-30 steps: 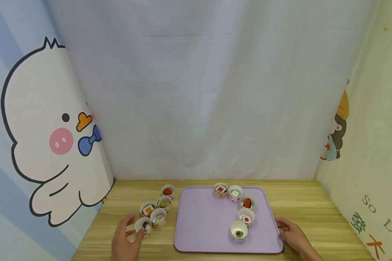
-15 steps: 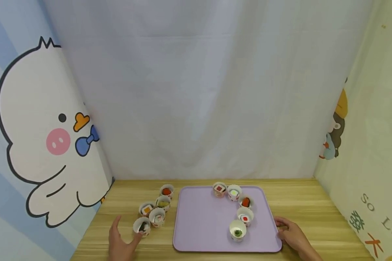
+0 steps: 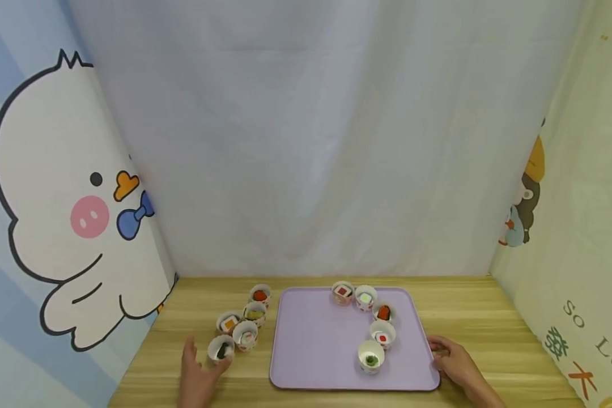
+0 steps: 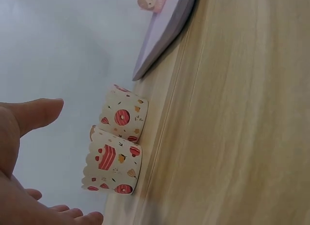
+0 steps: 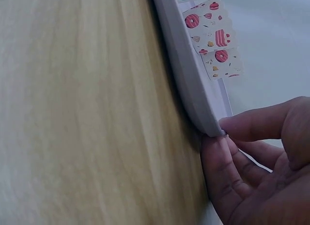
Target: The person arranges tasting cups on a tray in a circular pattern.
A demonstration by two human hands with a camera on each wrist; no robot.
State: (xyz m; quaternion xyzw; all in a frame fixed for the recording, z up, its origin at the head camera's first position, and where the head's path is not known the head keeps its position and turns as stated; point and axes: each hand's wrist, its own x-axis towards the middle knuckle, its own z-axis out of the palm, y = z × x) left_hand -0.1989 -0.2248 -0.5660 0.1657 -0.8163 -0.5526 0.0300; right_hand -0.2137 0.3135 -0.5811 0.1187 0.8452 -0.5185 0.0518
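Observation:
My left hand has its thumb and fingers spread beside a small paper cup holding a dark piece. In the left wrist view, that hand shows a gap to the printed cup. At the right, my right hand pinches the right edge of a lilac tray. The right wrist view shows the thumb on top of the tray's rim and fingers beneath. On the tray stands a curved row of several paper cups, the nearest cup holding something green.
Left of the tray, several more paper cups cluster: one with a red piece, one with a yellowish piece, one with an orange-and-white piece and a pale-filled cup. A grey-white curtain closes off the back of the wooden table.
My left fingers have opened away from the nearest left cup, and the hand has shifted slightly. The right hand stays at the tray's edge. The head view has tilted a little.

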